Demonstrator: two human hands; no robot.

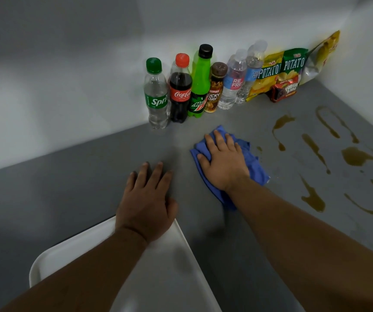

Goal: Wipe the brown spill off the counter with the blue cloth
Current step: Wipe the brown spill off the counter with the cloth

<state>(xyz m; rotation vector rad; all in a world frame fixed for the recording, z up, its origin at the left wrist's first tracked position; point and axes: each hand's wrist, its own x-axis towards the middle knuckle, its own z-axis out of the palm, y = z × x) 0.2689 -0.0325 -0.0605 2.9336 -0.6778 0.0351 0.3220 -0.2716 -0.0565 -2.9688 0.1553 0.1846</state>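
Observation:
A crumpled blue cloth lies on the grey counter in the middle of the view. My right hand presses flat on top of it, fingers spread and pointing toward the wall. Brown spill spreads in streaks, loops and puddles over the counter's right side, starting a short way right of the cloth. My left hand rests palm down on the bare counter, left of the cloth, holding nothing.
A row of several bottles stands against the white wall at the back, with snack bags and a red packet to their right. A white tray sits at the near edge under my left forearm.

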